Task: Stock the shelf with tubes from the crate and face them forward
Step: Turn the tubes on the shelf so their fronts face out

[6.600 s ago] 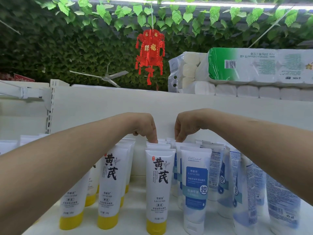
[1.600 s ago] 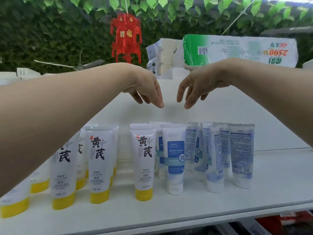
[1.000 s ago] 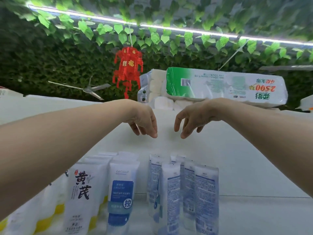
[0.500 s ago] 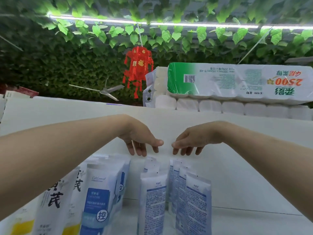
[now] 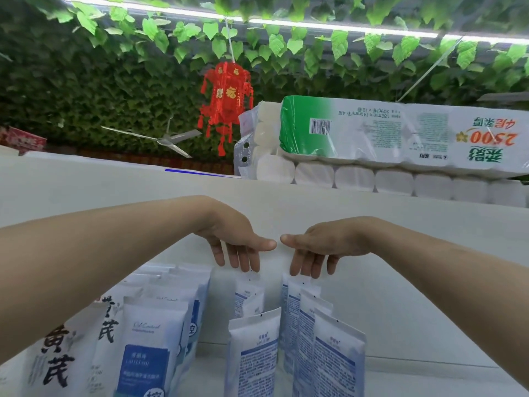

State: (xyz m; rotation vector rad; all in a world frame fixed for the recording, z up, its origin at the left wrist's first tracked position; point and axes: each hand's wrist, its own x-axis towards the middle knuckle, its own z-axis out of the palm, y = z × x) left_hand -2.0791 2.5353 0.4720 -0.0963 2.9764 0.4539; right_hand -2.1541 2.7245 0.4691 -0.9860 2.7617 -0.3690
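Left hand (image 5: pixel 237 242), right hand (image 5: pixel 323 247): fingers straight, point to 6 o'clock, grip nothing, tips at crimped tops of rear tubes (image 5: pixel 247 296); tubes upright on shelf (image 5: pixel 429 376), 6 o'clock from hands

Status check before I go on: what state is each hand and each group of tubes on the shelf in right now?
left hand: open, fingers pointing down at a rear tube's top.
right hand: open, fingertips at rear tubes' tops; contact unclear.
blue-label tubes: upright, fronts forward.
right-side tubes: upright, back print facing out, not yet faced.
black-character tubes: upright, fronts forward.
toilet paper pack: lying on top, print upside down.
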